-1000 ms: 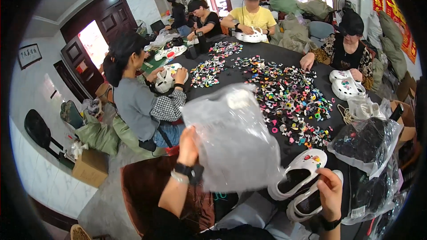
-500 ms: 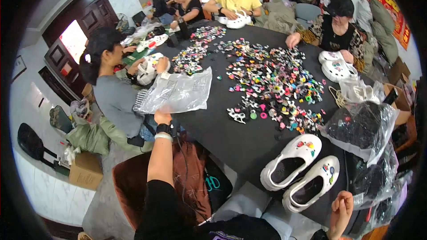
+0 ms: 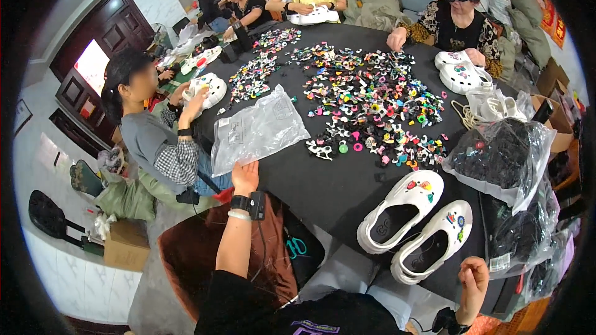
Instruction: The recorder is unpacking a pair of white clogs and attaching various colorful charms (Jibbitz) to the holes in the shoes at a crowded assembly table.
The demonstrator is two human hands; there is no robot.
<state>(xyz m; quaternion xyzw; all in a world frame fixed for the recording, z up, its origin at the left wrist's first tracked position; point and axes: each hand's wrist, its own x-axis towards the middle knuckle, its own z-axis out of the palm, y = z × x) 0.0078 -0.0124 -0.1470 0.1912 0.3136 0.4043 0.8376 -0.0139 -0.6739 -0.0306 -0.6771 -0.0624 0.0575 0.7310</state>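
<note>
A clear plastic bag lies on the black table at the left. My left hand is at the bag's near edge, fingers stretched out and fingertips touching or just beside it. To the right of centre a pair of white clogs stands by the table's near edge, the left clog and the right clog side by side, toes pointing away. Colourful charms sit on both toes. Just right of the clogs my right hand is raised, its fingers curled in loosely with nothing seen in them.
Loose colourful charms cover the middle of the black table. Clear bags with dark contents crowd the right edge. Several people sit around, handling white clogs. A brown-covered chair stands at my left.
The plastic bag has shifted right and turned on the table, my left hand moving along its near edge. My right hand stays curled beside the clogs. The view has shifted slightly.
</note>
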